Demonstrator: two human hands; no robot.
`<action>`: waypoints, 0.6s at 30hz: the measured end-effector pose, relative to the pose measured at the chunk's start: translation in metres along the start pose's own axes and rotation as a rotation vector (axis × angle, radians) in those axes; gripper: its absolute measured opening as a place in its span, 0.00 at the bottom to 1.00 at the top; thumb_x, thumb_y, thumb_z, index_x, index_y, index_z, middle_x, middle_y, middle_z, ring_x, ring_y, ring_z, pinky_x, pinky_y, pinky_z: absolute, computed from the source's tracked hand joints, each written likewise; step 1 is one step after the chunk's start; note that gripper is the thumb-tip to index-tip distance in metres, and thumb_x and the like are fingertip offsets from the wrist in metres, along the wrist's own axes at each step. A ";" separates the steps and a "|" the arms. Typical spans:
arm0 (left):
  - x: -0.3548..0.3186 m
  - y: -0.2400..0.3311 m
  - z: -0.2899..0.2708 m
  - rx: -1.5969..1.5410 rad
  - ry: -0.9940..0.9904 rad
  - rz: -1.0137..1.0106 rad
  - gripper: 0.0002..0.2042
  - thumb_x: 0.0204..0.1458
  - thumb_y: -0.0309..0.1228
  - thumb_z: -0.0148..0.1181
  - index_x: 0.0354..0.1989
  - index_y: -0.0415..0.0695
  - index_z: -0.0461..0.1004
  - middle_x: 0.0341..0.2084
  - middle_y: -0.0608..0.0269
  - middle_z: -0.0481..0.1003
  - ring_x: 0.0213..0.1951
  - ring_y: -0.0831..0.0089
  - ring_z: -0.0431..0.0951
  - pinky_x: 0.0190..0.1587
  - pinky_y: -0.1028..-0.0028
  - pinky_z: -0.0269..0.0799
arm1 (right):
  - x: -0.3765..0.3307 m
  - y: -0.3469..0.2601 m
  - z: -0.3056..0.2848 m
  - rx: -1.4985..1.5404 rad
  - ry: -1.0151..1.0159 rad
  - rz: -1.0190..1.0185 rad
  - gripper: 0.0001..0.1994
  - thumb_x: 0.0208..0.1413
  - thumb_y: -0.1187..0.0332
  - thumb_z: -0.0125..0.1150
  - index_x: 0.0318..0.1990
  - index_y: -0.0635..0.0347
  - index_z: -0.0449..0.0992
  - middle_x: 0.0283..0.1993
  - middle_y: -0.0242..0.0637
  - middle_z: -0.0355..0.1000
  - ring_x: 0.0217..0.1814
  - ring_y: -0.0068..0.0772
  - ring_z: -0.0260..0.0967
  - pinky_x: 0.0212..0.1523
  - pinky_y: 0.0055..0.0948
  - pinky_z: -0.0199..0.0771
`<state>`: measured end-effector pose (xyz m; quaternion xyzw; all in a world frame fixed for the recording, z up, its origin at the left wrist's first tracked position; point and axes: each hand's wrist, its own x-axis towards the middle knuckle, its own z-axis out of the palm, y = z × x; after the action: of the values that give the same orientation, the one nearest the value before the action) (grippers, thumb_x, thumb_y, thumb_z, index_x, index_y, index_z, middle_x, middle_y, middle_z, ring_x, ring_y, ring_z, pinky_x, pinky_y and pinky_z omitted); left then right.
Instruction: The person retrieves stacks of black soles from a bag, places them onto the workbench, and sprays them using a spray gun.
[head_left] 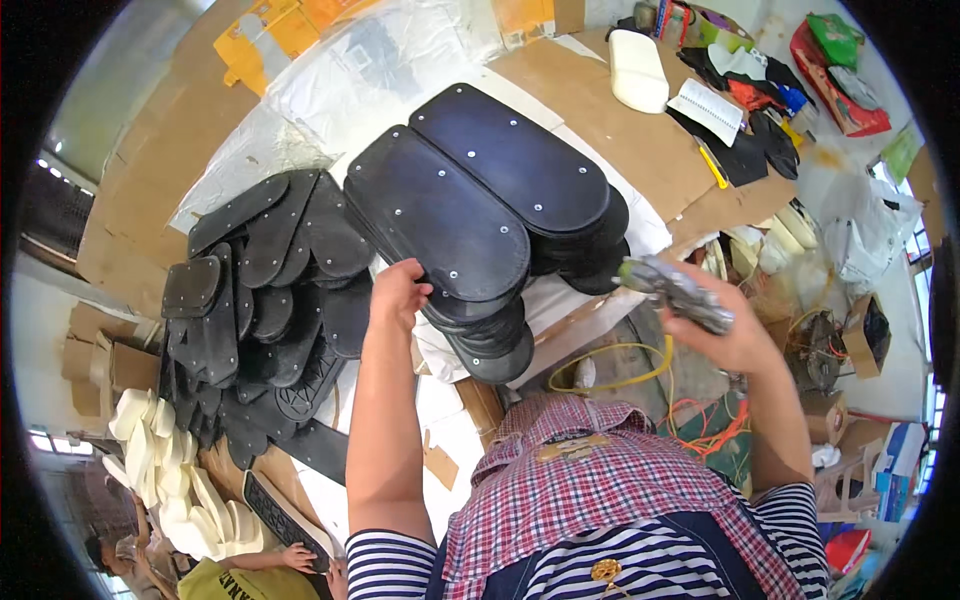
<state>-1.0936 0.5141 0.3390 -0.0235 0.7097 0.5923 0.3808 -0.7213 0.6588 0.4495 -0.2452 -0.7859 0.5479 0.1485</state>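
Two side-by-side stacks of black rounded panels, a left stack (436,215) and a right stack (525,160), lie on the white-covered table. Small metal fasteners dot their top faces. My left hand (398,296) is beside the near left edge of the left stack, fingers curled in; I see nothing in them, and whether they touch the panels is unclear. To the right of the stacks, my right hand (722,325) grips a silver, crusted spray gun (680,292) with a greenish tip pointing toward them. A yellow hose (625,352) loops below it.
A heap of loose black panels (265,290) spreads left of the stacks. Cream foam pads (175,480) pile at lower left, near another person's hand (297,558) on a black panel. At the far right of the table are a cream pad (638,72), a notebook (706,110) and a yellow cutter (713,168).
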 end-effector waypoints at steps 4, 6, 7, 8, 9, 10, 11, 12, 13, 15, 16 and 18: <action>-0.011 0.006 0.023 -0.125 -0.164 -0.022 0.14 0.53 0.27 0.47 0.48 0.38 0.66 0.44 0.53 0.65 0.40 0.58 0.71 0.37 0.66 0.70 | 0.037 0.051 0.039 -0.012 0.078 -0.073 0.27 0.47 0.70 0.63 0.56 0.60 0.63 0.37 0.33 0.70 0.38 0.21 0.65 0.41 0.24 0.67; -0.005 0.011 0.038 -0.346 -0.277 -0.050 0.18 0.53 0.27 0.46 0.52 0.36 0.59 0.52 0.46 0.57 0.47 0.46 0.69 0.42 0.59 0.70 | 0.041 0.049 0.047 0.082 0.050 -0.032 0.26 0.47 0.70 0.62 0.55 0.61 0.63 0.36 0.31 0.70 0.38 0.19 0.64 0.41 0.23 0.66; -0.007 0.014 0.047 -0.389 -0.202 -0.026 0.18 0.53 0.27 0.46 0.52 0.35 0.58 0.51 0.46 0.58 0.47 0.47 0.69 0.42 0.59 0.70 | 0.043 0.045 0.048 0.115 0.023 -0.060 0.26 0.48 0.70 0.62 0.56 0.61 0.63 0.36 0.29 0.69 0.37 0.17 0.63 0.41 0.22 0.66; -0.011 0.017 0.055 -0.430 -0.129 -0.002 0.18 0.53 0.27 0.46 0.52 0.35 0.57 0.50 0.46 0.59 0.47 0.47 0.69 0.41 0.59 0.70 | 0.043 0.041 0.048 0.111 0.010 -0.065 0.26 0.48 0.71 0.62 0.56 0.61 0.62 0.36 0.29 0.69 0.37 0.17 0.63 0.41 0.22 0.66; -0.014 0.017 0.058 -0.364 -0.045 0.057 0.17 0.52 0.28 0.48 0.49 0.36 0.59 0.47 0.50 0.62 0.44 0.51 0.71 0.39 0.60 0.69 | 0.041 0.037 0.048 0.106 -0.001 -0.069 0.26 0.48 0.71 0.61 0.56 0.61 0.62 0.36 0.29 0.69 0.37 0.17 0.63 0.41 0.22 0.65; -0.009 0.012 0.055 -0.312 -0.019 0.062 0.17 0.52 0.29 0.49 0.49 0.36 0.60 0.46 0.51 0.63 0.41 0.54 0.71 0.38 0.62 0.69 | 0.038 0.032 0.044 0.100 0.003 -0.074 0.26 0.48 0.72 0.61 0.57 0.61 0.62 0.35 0.29 0.69 0.37 0.17 0.63 0.41 0.22 0.65; -0.006 0.009 0.054 -0.254 0.001 0.065 0.17 0.51 0.30 0.49 0.49 0.37 0.60 0.45 0.53 0.64 0.39 0.57 0.71 0.37 0.63 0.68 | 0.034 0.033 0.041 0.125 0.049 -0.054 0.27 0.48 0.72 0.61 0.57 0.61 0.61 0.36 0.29 0.69 0.38 0.17 0.63 0.42 0.21 0.65; -0.005 0.004 0.052 -0.304 0.017 0.011 0.17 0.51 0.30 0.50 0.49 0.39 0.61 0.45 0.55 0.64 0.36 0.62 0.70 0.36 0.64 0.67 | 0.031 0.035 0.037 0.150 0.095 -0.034 0.27 0.48 0.72 0.61 0.57 0.62 0.61 0.36 0.29 0.69 0.38 0.17 0.63 0.42 0.21 0.65; -0.010 -0.002 0.049 -0.342 -0.001 -0.003 0.17 0.51 0.31 0.50 0.49 0.39 0.61 0.45 0.55 0.65 0.37 0.62 0.70 0.37 0.63 0.66 | 0.027 0.033 0.030 0.223 0.131 0.035 0.27 0.48 0.72 0.61 0.57 0.63 0.61 0.37 0.29 0.69 0.39 0.18 0.63 0.43 0.21 0.65; -0.023 -0.017 0.042 -0.392 -0.082 -0.037 0.18 0.52 0.33 0.50 0.50 0.39 0.61 0.47 0.53 0.65 0.41 0.60 0.69 0.41 0.61 0.65 | 0.027 0.054 0.014 0.161 0.232 -0.027 0.27 0.48 0.70 0.62 0.57 0.65 0.61 0.38 0.31 0.69 0.39 0.18 0.63 0.43 0.21 0.65; -0.033 -0.025 0.039 -0.400 -0.147 -0.061 0.19 0.52 0.34 0.50 0.51 0.39 0.61 0.48 0.52 0.65 0.43 0.59 0.68 0.43 0.60 0.65 | 0.026 0.065 0.005 0.125 0.302 0.022 0.28 0.47 0.70 0.62 0.56 0.64 0.62 0.38 0.31 0.68 0.39 0.20 0.64 0.43 0.22 0.65; -0.063 -0.036 0.045 -0.343 -0.244 -0.178 0.22 0.53 0.34 0.48 0.54 0.38 0.59 0.51 0.49 0.64 0.46 0.56 0.67 0.48 0.58 0.63 | 0.028 0.071 -0.008 0.087 0.332 0.056 0.27 0.47 0.70 0.62 0.56 0.64 0.62 0.39 0.32 0.69 0.40 0.20 0.64 0.44 0.23 0.65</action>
<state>-1.0080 0.5159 0.3445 -0.0784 0.5423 0.6668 0.5051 -0.7250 0.7009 0.3849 -0.3474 -0.7191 0.5370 0.2716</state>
